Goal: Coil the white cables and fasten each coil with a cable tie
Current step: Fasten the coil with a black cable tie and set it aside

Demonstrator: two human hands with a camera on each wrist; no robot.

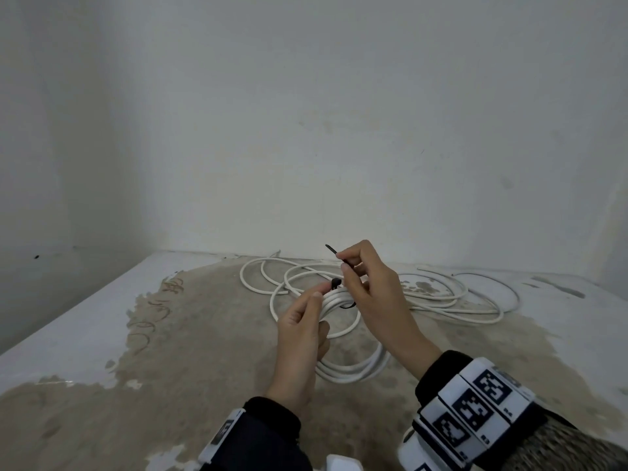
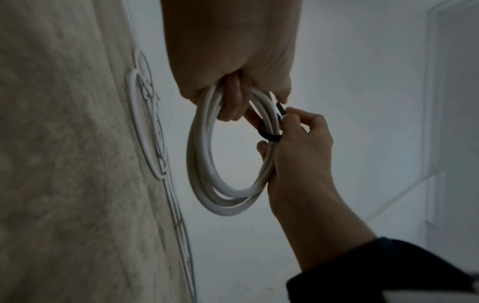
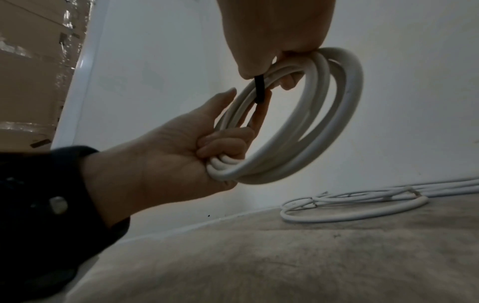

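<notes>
A coil of white cable [image 1: 353,368] is held up above the table. My left hand [image 1: 317,311] grips its left side, fingers curled through the loops [image 3: 220,133]. A black cable tie [image 1: 339,258] is looped round the strands at the top of the coil [image 2: 269,136]. My right hand [image 1: 350,266] pinches the tie's strap, and the strap's tail points up and to the left past the fingers. In the right wrist view the tie [image 3: 259,88] crosses the coil [image 3: 324,123] just below my right fingertips. The tie's head [image 1: 335,283] sits beside my left thumb.
More white cable lies loose on the table behind the hands, some loops at the back [image 1: 265,277] and a longer spread to the right [image 1: 441,300]. The table [image 1: 204,334] is worn and brown with white edges. A pale wall stands right behind it.
</notes>
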